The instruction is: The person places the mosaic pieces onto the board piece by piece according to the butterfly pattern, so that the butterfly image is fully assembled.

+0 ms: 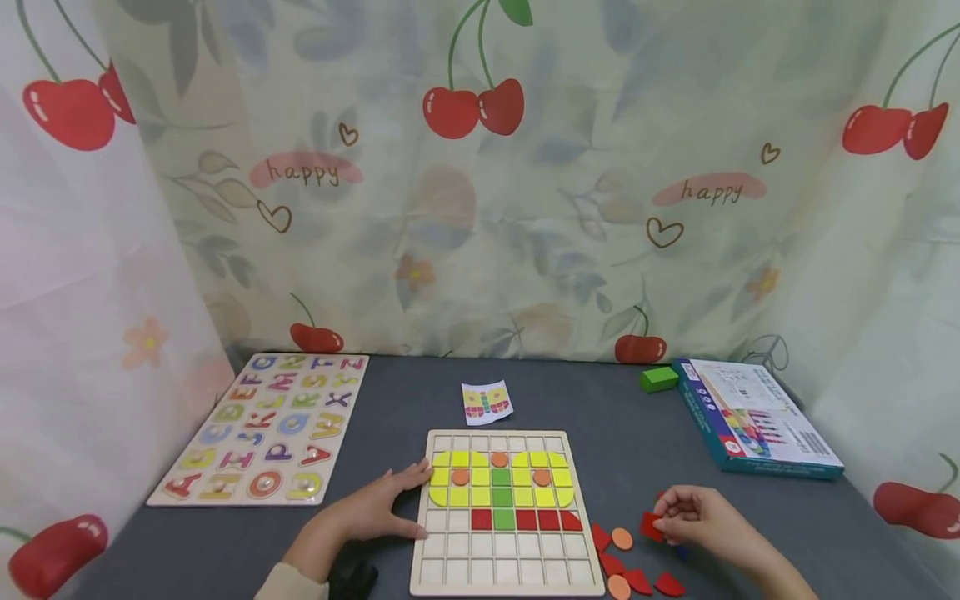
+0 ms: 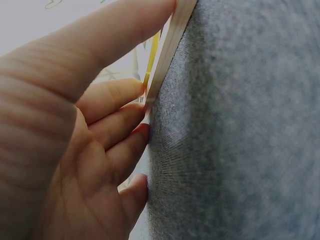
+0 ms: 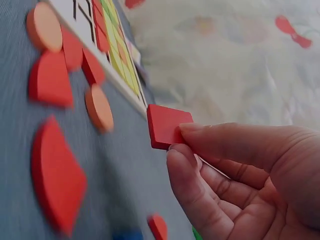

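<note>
A wooden grid board (image 1: 506, 546) holds yellow, green, orange and red pieces; its fourth row has a red square left of the green one, and red pieces to the right. My left hand (image 1: 375, 508) rests at the board's left edge, fingers fairly straight; the left wrist view shows this hand (image 2: 95, 135) against the board's side (image 2: 167, 60). Right of the board, my right hand (image 1: 708, 521) pinches a red square piece (image 1: 651, 527) between thumb and forefinger. In the right wrist view the hand (image 3: 240, 170) holds this red piece (image 3: 165, 125) off the table.
Loose red pieces (image 1: 637, 581) and orange discs (image 1: 622, 538) lie right of the board. Behind it is a picture card (image 1: 487, 402). An alphabet board (image 1: 262, 433) lies at left; a green block (image 1: 659, 380) and a box (image 1: 761, 417) are at back right.
</note>
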Tool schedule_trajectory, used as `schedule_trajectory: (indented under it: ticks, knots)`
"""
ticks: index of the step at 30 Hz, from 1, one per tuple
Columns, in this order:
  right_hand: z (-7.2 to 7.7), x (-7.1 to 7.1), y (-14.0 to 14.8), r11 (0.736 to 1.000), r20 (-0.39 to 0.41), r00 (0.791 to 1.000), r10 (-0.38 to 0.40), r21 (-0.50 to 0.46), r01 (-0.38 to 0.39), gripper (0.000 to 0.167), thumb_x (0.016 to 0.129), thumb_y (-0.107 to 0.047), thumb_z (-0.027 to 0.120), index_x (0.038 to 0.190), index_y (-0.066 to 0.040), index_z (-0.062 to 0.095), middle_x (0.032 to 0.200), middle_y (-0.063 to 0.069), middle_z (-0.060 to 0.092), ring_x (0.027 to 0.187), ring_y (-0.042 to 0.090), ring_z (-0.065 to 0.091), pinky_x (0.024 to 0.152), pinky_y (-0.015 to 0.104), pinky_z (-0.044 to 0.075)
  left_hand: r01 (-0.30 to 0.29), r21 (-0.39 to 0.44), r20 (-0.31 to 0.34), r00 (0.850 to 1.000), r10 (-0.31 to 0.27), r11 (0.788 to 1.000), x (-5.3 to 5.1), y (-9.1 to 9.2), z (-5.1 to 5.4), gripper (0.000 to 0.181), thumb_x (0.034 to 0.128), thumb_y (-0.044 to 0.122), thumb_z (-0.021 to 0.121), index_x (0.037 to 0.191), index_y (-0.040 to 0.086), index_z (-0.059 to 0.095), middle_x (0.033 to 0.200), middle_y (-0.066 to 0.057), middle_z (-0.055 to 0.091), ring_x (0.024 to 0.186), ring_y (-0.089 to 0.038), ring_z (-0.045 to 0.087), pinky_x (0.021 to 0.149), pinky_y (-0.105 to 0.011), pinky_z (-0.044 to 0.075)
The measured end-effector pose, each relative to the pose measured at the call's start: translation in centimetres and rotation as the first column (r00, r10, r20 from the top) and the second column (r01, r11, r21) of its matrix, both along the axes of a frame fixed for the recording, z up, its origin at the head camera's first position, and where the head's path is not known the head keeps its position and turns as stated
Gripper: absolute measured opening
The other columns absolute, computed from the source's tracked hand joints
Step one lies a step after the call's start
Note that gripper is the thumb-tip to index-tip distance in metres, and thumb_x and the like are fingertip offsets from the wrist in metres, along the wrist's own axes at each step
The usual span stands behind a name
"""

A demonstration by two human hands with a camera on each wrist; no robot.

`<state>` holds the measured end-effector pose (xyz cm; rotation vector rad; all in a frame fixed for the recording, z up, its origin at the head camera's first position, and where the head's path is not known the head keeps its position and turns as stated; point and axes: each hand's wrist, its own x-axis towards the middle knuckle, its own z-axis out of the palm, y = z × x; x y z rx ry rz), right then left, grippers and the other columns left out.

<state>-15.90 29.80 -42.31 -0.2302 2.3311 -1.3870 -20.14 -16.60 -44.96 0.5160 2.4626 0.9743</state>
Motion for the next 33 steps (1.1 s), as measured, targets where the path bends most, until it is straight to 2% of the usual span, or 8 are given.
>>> schedule_trajectory:
  ticks: [4, 12, 16, 19, 27, 33]
  knots:
    - [0.2, -1.2, -2.7, 0.999, -0.011, 1.000, 0.029, -0.031, -0.029, 0.028, 0.088, -0.021, 0.063, 0.098, 0.005, 0.059, 0.083, 0.004, 0.062, 0.072, 0.014, 0.061, 0.066, 0.031, 0.056, -0.004, -0.005, 0.002, 1.000, 0.004, 1.000, -0.1, 0.0, 0.1, 0.090, 0.0697, 0.047, 0.077, 0.145, 0.017, 0.036, 0.154, -0.005, 0.026, 0.144, -0.035, 0.014, 0.112, -0.061, 0.012]
    - [1.4, -3.4, -8.3, 0.994, -0.064, 0.993, 0.098, -0.050, -0.101, 0.028, 0.086, -0.021, 0.066, 0.097, 0.004, 0.061, 0.082, 0.005, 0.062, 0.072, 0.016, 0.060, 0.069, 0.030, 0.057, -0.003, -0.009, -0.003, 1.000, 0.003, 1.000, 0.1, -0.1, 0.0, 0.090, 0.0703, 0.046, 0.077, 0.145, 0.017, 0.036, 0.154, -0.005, 0.026, 0.143, -0.036, 0.015, 0.112, -0.062, 0.013]
    - [0.8, -4.0, -10.9, 0.984, -0.081, 0.987, 0.142, -0.095, -0.150, 0.024, 0.086, -0.015, 0.066, 0.096, 0.006, 0.061, 0.081, 0.005, 0.063, 0.069, 0.014, 0.060, 0.067, 0.030, 0.057, -0.007, -0.010, -0.008, 1.000, 0.007, 1.000, 0.1, -0.1, 0.0, 0.089, 0.0700, 0.046, 0.077, 0.144, 0.017, 0.037, 0.154, -0.004, 0.027, 0.144, -0.035, 0.016, 0.112, -0.062, 0.012]
    - [0.2, -4.2, -12.6, 0.978, -0.065, 0.985, 0.160, -0.128, -0.167, 0.022, 0.086, -0.012, 0.066, 0.095, 0.007, 0.060, 0.079, 0.005, 0.062, 0.068, 0.014, 0.060, 0.066, 0.029, 0.056, 0.001, -0.010, -0.021, 1.000, -0.001, 1.000, 0.1, 0.0, 0.0, 0.089, 0.0700, 0.047, 0.077, 0.144, 0.017, 0.037, 0.154, -0.004, 0.027, 0.144, -0.031, 0.017, 0.113, -0.060, 0.011]
    - [-1.2, -4.4, -16.3, 0.967, -0.038, 0.984, 0.172, -0.184, -0.176, 0.019, 0.084, -0.009, 0.067, 0.094, 0.007, 0.062, 0.077, 0.004, 0.061, 0.066, 0.012, 0.061, 0.066, 0.028, 0.056, 0.008, -0.013, -0.019, 1.000, -0.008, 1.000, 0.1, 0.1, 0.0, 0.089, 0.0699, 0.046, 0.077, 0.144, 0.017, 0.037, 0.154, -0.004, 0.027, 0.144, -0.030, 0.018, 0.113, -0.059, 0.011]
    - [-1.5, -4.7, -18.7, 0.969, -0.055, 0.986, 0.157, -0.185, -0.164, 0.017, 0.083, -0.008, 0.068, 0.093, 0.006, 0.064, 0.079, 0.005, 0.064, 0.065, 0.011, 0.062, 0.066, 0.028, 0.057, 0.019, -0.013, -0.028, 0.999, -0.019, 1.000, -0.1, 0.1, 0.1, 0.089, 0.0706, 0.045, 0.077, 0.144, 0.015, 0.037, 0.154, -0.005, 0.026, 0.144, -0.029, 0.018, 0.114, -0.058, 0.009]
